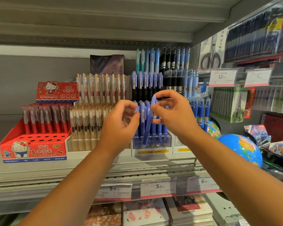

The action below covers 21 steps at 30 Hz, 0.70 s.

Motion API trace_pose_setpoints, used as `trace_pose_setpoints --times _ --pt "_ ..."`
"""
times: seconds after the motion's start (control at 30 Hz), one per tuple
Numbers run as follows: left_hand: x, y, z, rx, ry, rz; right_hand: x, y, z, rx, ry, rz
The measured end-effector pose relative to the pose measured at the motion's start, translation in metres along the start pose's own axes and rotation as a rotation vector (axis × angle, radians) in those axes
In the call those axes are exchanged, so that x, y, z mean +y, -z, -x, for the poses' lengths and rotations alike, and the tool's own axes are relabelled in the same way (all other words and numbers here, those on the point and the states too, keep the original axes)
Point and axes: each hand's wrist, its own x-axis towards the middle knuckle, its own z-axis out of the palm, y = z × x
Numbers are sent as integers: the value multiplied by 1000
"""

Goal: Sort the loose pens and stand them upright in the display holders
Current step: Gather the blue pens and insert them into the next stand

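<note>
My right hand [173, 115] pinches blue pen [147, 126], tilted, tip low before clear holder [160, 144] of blue pens on shelf [55, 170]. My left hand [121, 123] curled beside pen tops; can't tell if grasping.

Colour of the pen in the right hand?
Periwinkle blue pen, pinched by the right hand; head view.

Shelf left: open grey room beside and above the red holder [34, 150].
Red holder front: two rows of holes unfilled, reachable from above.
Clear holder [82, 144]: gold-clip pens packed tight.
Blue holder [152, 142]: tiers densely packed; left hand [119, 126], right hand [173, 115] and its slanted blue pen [148, 123] crowd the front.
Right side: globe [242, 149] near the holders.
Overhead: upper shelf [104, 35] close above the tallest pens.
</note>
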Motion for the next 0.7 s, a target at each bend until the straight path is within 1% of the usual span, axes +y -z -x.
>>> trace_pose_setpoints --times 0.03,0.07,0.13,0.2,0.27,0.33,0.4,0.53,0.7 --pt "0 1 -2 40 -87 -125 1 3 -1 19 -3 -9" --pt "1 2 -6 46 -173 -280 3 6 -2 33 -2 -14" --pt "1 4 -15 -53 -305 -589 6 10 -4 62 19 -5" --pt "-1 8 -24 -181 -328 -804 9 12 -6 95 56 33" --pt "-2 10 -31 -278 -256 -923 11 13 -9 123 96 70" --pt "-6 11 -36 -347 -214 -1005 12 12 -12 135 139 93" --pt "-9 11 -38 -374 -239 -1042 13 12 -14 132 168 119" --pt "-16 12 -37 -344 -310 -1044 19 9 -19 106 164 202" --pt "-19 13 -37 -321 -332 -1050 29 1 -18 29 108 295"
